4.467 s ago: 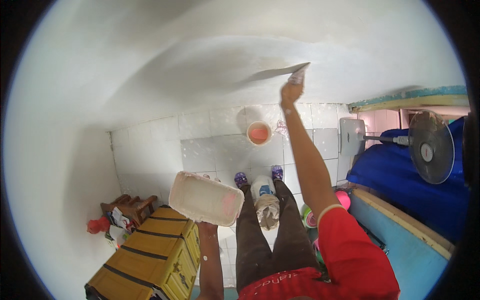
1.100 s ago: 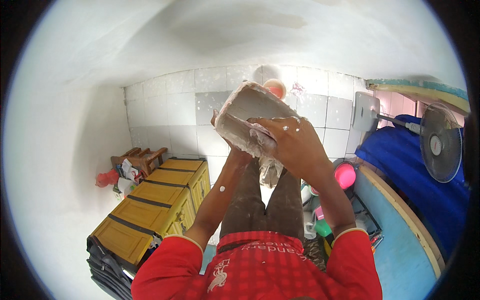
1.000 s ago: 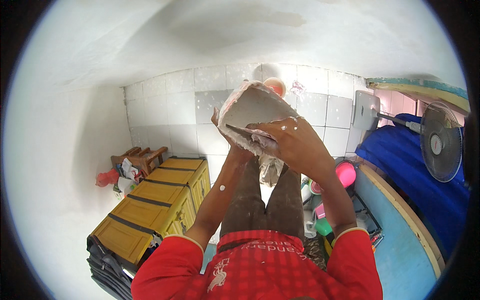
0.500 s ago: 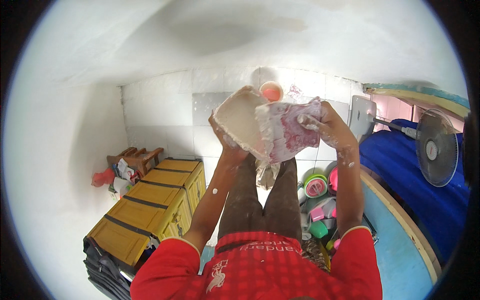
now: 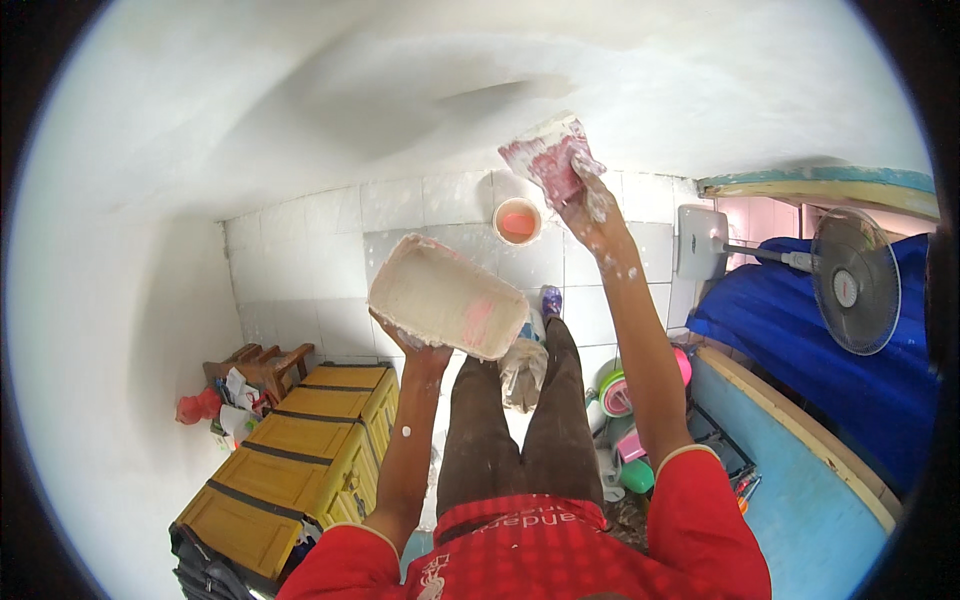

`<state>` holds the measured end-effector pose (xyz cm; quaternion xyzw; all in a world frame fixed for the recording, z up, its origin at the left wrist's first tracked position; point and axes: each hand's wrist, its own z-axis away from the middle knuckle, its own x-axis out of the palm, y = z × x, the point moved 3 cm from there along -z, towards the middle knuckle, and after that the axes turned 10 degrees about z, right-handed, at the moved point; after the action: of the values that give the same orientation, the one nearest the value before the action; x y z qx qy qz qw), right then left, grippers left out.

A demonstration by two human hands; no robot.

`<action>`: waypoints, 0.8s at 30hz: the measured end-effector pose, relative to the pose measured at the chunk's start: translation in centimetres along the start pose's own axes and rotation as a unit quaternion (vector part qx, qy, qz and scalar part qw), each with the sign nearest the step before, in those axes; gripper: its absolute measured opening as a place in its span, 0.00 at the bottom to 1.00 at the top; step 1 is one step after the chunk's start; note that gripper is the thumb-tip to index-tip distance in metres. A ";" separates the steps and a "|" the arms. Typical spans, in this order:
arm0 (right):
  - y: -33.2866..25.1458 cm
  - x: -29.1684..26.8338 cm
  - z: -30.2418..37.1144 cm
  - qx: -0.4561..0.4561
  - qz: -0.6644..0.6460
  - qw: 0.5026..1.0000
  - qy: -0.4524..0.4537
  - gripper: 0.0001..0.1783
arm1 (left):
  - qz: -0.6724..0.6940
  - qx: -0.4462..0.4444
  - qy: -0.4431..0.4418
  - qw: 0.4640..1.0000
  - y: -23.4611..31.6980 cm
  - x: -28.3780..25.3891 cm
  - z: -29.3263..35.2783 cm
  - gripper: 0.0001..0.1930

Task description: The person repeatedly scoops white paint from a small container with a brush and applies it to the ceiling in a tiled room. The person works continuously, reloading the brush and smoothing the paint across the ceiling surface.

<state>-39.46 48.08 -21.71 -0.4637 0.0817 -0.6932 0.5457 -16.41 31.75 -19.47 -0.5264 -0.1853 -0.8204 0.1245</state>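
My left hand (image 5: 415,347) grips a shallow rectangular tub (image 5: 452,341) from below its near left side. White paste coats the tub's inside, and a pink patch shows through near one end. Up and to the right, my right hand (image 5: 590,205) is closed on a flat, reddish scraper (image 5: 548,168) smeared with the paste. The scraper's far edge is at the white wall (image 5: 440,130); I cannot tell if it touches. White spots mark my right hand and forearm.
An orange-lined bucket (image 5: 517,222) stands on the tiled floor ahead. To the left are a yellow cabinet (image 5: 305,432) and a wooden stool (image 5: 270,370). At right, a fan (image 5: 850,285), blue cloth (image 5: 760,310) and light-blue board (image 5: 790,480); colourful plastic ware (image 5: 630,455) lies by my right leg.
My right hand has lifted the scraper off the tub, up and away toward the wall. My left hand has lowered the tub and moved it left.
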 end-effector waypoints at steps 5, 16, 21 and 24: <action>0.3 0.3 -6.0 -0.030 -0.042 0.998 -0.044 0.15 | -0.004 -0.017 -0.017 1.000 0.1 -0.4 0.4 0.31; -6.6 5.2 -15.1 -0.085 0.116 0.986 -0.088 0.08 | -0.183 0.028 0.064 0.981 0.2 -1.7 1.8 0.39; -13.2 7.3 -15.5 -0.160 0.331 0.924 -0.106 0.13 | 0.045 -0.058 -0.003 0.997 0.7 -1.1 0.8 0.39; -15.3 5.5 -9.0 -0.363 0.740 0.564 0.055 0.14 | -0.211 0.040 0.008 0.977 1.3 -1.0 1.4 0.34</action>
<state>-56.29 45.95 -14.20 -0.3607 0.6707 0.0166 0.6479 -14.32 31.19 -19.66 -0.4632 -0.3238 -0.8245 -0.0293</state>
